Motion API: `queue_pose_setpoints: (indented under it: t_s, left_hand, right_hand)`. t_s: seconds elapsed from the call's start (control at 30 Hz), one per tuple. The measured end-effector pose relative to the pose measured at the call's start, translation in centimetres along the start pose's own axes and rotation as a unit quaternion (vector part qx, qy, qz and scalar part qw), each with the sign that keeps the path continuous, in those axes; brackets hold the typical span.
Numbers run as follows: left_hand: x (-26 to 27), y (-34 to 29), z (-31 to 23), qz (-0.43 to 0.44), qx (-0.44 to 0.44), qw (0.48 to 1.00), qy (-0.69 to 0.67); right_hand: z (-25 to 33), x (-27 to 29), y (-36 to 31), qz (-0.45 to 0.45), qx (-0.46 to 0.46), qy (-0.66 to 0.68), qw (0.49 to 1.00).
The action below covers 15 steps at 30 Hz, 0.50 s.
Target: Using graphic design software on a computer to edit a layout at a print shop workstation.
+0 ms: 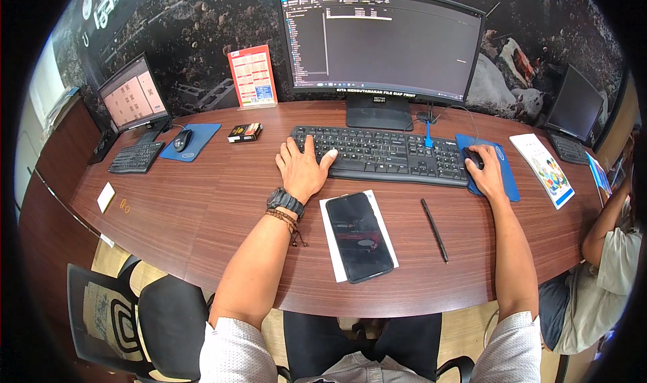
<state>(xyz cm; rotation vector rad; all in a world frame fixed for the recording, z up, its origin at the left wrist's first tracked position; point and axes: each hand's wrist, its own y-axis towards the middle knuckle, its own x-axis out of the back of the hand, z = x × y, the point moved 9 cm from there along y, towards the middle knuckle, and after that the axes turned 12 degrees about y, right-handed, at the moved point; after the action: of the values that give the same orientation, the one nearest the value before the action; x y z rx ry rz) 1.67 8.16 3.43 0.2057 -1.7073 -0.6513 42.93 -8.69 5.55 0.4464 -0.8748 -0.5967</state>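
Note:
My left hand (304, 171) rests with spread fingers on the left end of a black keyboard (384, 155), its wrist wearing a black watch (286, 201) and a beaded bracelet. A black computer mouse (474, 158) lies under my right hand (488, 173), whose fingers curve around it on a blue mouse pad (510, 183). Above the keyboard stands a wide curved monitor (391, 46) showing a dark file window. Between my forearms a black smartphone (359, 238) lies on a white sheet (335, 251), and to its right is a black pen (435, 230).
At left are a second monitor (133, 94), keyboard (136, 158) and mouse (182, 139). A red desk calendar (253, 75) and small black box (245, 133) stand nearer the middle. Booklets (543, 170) lie at right, where another person (610, 275) sits. An office chair (172, 326) stands lower left.

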Motion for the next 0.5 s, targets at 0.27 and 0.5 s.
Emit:
queue_pose_setpoints:
  t_s: [0.27,0.5]
  left_hand:
    - [0.16,-0.04,-0.1,0.046,0.005,0.999,-0.007]
    - [0.09,0.01,-0.06,0.044,0.005,0.999,-0.002]
  right_hand:
    - [0.34,0.07,-0.07,-0.002,-0.005,0.004,1.0]
    - [0.18,0.07,-0.06,-0.003,-0.002,0.008,1.0]
